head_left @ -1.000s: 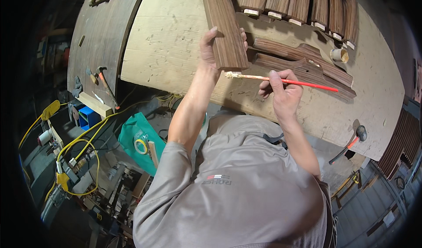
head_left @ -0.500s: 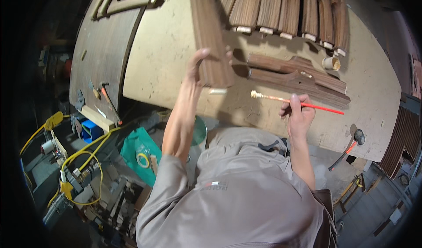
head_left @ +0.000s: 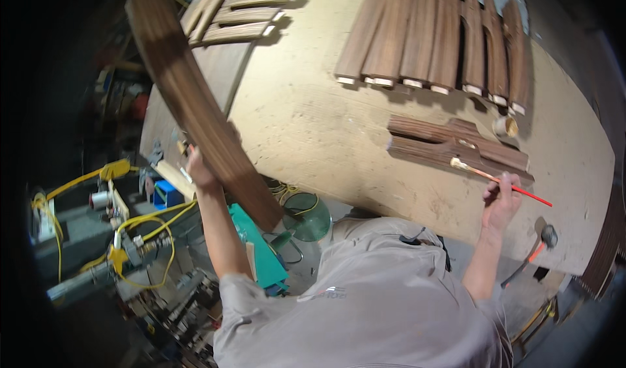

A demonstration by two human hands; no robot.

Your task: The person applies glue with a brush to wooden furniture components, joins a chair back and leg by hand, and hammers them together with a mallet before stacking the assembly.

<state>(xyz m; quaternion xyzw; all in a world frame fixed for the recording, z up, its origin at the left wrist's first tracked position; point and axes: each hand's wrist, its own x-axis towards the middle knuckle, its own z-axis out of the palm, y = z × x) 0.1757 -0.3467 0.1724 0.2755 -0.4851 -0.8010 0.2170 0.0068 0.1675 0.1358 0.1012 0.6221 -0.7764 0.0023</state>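
A long, slightly curved dark wooden board [head_left: 195,101] slants across the left side, beyond the worktable's front edge. My left hand [head_left: 202,171] is closed on its left edge; the fingers are partly hidden by the wood. In my right hand [head_left: 502,200] is a brush [head_left: 531,194] with a thin red handle, held in a pinch. Its pale, coated bristles point left, over the nearer of two shaped wooden pieces [head_left: 430,149] lying on the worktable [head_left: 306,107]. Just behind their right end, a small cup [head_left: 505,127] with tan contents stands close by.
Several dark boards with pale end tenons [head_left: 414,42] lie in a row at the back. More slatted pieces [head_left: 251,16] rest at the far left. A mallet [head_left: 548,236] sits at the right front. Yellow hoses [head_left: 140,221] and a green round stool [head_left: 306,217] are below the table's left.
The board has swung left and tilted, moving off the table with my left hand. My right hand has shifted right and lower with the brush. The whole view has shifted too.
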